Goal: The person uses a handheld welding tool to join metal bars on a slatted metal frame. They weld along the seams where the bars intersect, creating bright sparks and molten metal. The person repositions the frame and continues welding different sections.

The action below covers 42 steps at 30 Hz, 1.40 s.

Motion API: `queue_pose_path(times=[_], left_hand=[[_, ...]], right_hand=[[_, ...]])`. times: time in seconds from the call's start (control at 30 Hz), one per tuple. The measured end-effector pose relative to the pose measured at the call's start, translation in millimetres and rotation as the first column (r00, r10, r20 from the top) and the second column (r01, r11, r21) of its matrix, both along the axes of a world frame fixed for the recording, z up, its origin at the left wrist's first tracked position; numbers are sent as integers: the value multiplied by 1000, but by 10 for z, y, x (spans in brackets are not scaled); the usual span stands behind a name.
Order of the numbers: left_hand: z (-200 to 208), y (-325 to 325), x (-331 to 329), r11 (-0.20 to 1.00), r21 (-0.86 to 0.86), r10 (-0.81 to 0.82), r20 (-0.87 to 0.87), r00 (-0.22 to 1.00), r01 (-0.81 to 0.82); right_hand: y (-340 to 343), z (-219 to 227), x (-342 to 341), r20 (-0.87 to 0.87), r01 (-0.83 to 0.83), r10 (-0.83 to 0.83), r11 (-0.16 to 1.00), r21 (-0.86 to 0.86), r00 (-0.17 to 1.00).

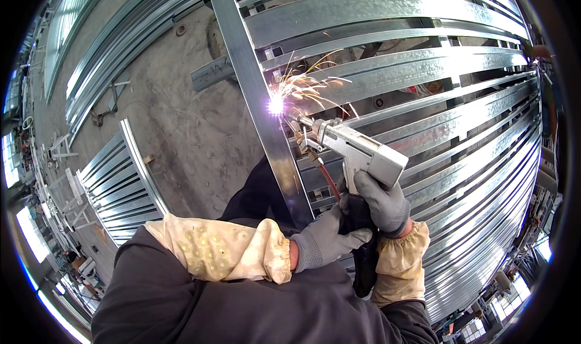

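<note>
Welding gun (369, 153): pale metal body, sitting over the slats, nozzle (304, 121) aimed left at the inner edge of the long side rail (249, 62). Arc glow (276, 105) is right on that edge, sparks (302, 84) fanning up and right. Glare hides the joint itself; can't tell whether the nozzle touches.

Step in hand, my read: fusing a slat end to the rail. Next move calls for a steady aim until the seam is covered, then cutting the arc and lifting clear before shifting to another joint. Risk: a wobble throws the bead off the edge.

Right hand (384, 205), gloved, is wrapped round the gun's grip; trigger finger hidden. Left hand (330, 238), also gloved, appears curled round the black cable sheath (359, 216) just below. Red hose (330, 182) runs up to the nozzle end.

Further out: metal slats (375, 72) spread right; past the rail, concrete floor (187, 102), a smaller slatted panel (121, 186) and stacked metal lengths (130, 38).
</note>
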State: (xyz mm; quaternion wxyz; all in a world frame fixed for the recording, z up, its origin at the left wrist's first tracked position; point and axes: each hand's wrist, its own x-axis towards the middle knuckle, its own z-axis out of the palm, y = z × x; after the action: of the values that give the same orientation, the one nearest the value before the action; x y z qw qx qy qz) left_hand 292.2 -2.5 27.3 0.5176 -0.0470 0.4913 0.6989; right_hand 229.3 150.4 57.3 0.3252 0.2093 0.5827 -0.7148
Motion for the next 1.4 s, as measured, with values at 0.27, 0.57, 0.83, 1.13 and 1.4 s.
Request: queue_pose_path(times=[0.27,0.57,0.83,1.13,1.4], left_hand=[[94,-5,-62,1000,4,-2,43,999,2],[25,36,45,998,26,63,84,995,-65],[22,35,87,999,8,44,65,997,-45],[56,24,66,999,33,-2,60,998,0],[60,27,110,997,64,29,118,993,-37]], right_hand=[[32,-84,93,-54,14,-10,996,83,998],[17,-16,77,3,16,-16,1000,-2,1000],[31,-38,126,2,11,-11,1000,15,1000],[78,-102,211,16,2,-2,1000,6,1000],[88,-108,254,-20,0,0,1000,28,1000]])
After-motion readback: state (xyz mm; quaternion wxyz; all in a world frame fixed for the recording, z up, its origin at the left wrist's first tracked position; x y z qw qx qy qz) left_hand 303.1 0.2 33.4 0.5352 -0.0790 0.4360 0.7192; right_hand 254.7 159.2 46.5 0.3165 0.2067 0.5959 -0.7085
